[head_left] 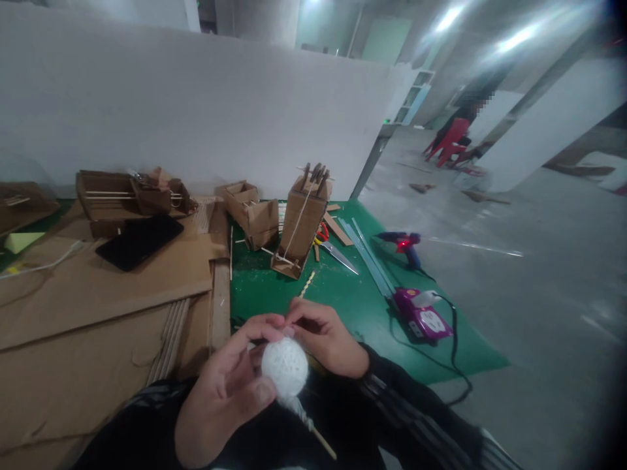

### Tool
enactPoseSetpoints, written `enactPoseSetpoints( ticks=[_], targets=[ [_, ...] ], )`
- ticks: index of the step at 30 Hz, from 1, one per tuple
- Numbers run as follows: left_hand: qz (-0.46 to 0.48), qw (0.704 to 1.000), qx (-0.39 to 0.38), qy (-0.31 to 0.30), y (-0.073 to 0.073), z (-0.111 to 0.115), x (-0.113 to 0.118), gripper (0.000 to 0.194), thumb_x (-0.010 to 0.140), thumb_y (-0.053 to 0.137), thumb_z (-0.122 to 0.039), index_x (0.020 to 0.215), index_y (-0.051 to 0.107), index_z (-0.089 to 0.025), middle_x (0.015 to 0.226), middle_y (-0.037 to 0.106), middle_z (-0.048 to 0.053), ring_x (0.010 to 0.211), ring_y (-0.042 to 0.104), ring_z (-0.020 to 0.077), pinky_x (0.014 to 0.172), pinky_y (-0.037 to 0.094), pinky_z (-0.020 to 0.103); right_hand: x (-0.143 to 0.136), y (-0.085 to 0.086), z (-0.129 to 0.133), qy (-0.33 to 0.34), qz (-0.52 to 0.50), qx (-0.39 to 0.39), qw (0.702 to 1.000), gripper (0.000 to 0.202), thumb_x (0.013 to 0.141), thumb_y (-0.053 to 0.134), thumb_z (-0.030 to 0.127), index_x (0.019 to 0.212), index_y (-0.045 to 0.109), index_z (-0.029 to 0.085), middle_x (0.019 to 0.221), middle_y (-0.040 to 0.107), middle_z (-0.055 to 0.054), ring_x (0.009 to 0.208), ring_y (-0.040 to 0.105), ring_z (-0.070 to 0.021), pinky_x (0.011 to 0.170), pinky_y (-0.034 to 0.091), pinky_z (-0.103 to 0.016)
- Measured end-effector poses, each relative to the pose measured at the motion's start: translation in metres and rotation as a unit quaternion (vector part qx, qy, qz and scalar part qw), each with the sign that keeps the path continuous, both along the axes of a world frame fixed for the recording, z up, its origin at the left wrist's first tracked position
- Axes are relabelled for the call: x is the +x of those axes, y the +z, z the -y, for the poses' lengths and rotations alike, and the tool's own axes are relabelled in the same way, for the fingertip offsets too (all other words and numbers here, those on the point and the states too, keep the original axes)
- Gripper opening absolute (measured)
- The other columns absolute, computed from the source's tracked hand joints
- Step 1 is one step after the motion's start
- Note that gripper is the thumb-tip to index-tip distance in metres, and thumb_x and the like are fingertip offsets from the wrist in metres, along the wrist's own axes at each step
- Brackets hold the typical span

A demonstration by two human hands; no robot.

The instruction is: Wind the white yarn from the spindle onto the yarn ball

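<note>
- Cupping a white ball (285, 369) in the left hand (225, 388), partly closed around its left side, with thumb set on the lower edge and fingers curved over the top.
- Working at the top of the same ball with the right hand (328, 336), thumb and fingertips drawn nearly together; impossible to tell from this angle whether anything is caught between them.
- Held up just off the near edge of a green table (465, 359), in front of dark clothing.
- Jutting from beneath the ball, at a slant toward the lower right, a thin wooden stick (324, 444), wrapped in white near its upper end.
- Just beyond the right hand, a twisted yellow strip (307, 285).
- Farther back on the table, a tall, narrow cardboard box (304, 225) with dark prongs at its top, beside scissors (340, 256) with red and yellow handles.
- To the right, long clear strips (367, 258), a blue glue gun (411, 251) showing a red light, and a purple power strip (418, 313) with a white plug in place.
- To the left, flat cardboard sheets (98, 307) bearing a black phone (140, 243).
- In the background, near a red chair (450, 143), a person in dark clothes, blurred.
</note>
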State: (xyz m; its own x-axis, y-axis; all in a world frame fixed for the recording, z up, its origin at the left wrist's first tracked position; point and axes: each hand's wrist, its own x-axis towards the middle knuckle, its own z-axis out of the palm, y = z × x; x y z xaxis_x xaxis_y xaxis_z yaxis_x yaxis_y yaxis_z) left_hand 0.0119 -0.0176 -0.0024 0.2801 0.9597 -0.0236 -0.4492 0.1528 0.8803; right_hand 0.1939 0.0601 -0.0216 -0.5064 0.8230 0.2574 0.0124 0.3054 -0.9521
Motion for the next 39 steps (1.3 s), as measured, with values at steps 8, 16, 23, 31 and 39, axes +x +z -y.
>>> enactPoseSetpoints(
  ticks=[8,16,23,31,39],
  targets=[
    [-0.066,0.996,-0.012,0.051,-0.005,-0.006,-0.006,0.035,0.085,0.07,-0.035,0.117,0.06,-0.024,0.116,0.07,0.007,0.099,0.065,0.0196,0.085,0.049,0.025,-0.003,-0.001,0.021,0.033,0.055,0.019,0.998,0.027,0.088,0.065,0.036,0.071,0.062,0.014,0.07,0.054,0.0,0.065,0.05,-0.0128,0.061,0.039,-0.025],
    [-0.19,0.981,0.013,-0.02,0.0,-0.009,-0.007,0.034,0.09,0.063,-0.032,0.122,0.054,-0.022,0.123,0.064,0.008,0.113,0.06,0.0227,0.096,0.044,0.03,0.013,0.041,0.042,0.049,0.217,0.229,0.948,0.014,0.076,0.053,0.003,0.079,0.058,0.016,0.075,0.057,-0.003,0.072,0.05,-0.0154,0.063,0.038,-0.026],
    [-0.182,0.98,0.034,-0.07,0.0,-0.005,-0.007,0.033,0.092,0.059,-0.034,0.123,0.052,-0.025,0.116,0.063,0.005,0.11,0.058,0.0227,0.095,0.043,0.032,0.016,0.074,0.037,0.118,0.249,0.31,0.91,0.017,0.077,0.05,0.003,0.076,0.049,0.02,0.072,0.053,-0.003,0.069,0.043,-0.0173,0.066,0.036,-0.032],
    [-0.07,0.995,-0.035,-0.066,0.0,-0.001,-0.005,0.038,0.085,0.068,-0.039,0.117,0.054,-0.024,0.094,0.066,0.003,0.086,0.06,0.0166,0.074,0.045,0.024,0.019,0.079,0.029,0.099,0.215,0.303,0.923,0.013,0.091,0.055,0.012,0.085,0.065,0.017,0.076,0.05,-0.003,0.072,0.045,-0.0158,0.065,0.037,-0.029],
    [-0.063,0.992,-0.058,-0.09,0.004,-0.006,-0.008,0.042,0.079,0.074,-0.041,0.114,0.064,-0.02,0.098,0.07,0.006,0.09,0.063,0.0204,0.078,0.046,0.029,0.019,0.062,0.012,0.062,0.148,0.298,0.941,0.024,0.095,0.059,0.032,0.084,0.078,0.023,0.072,0.04,0.001,0.067,0.045,-0.0133,0.062,0.039,-0.027]
  ],
)
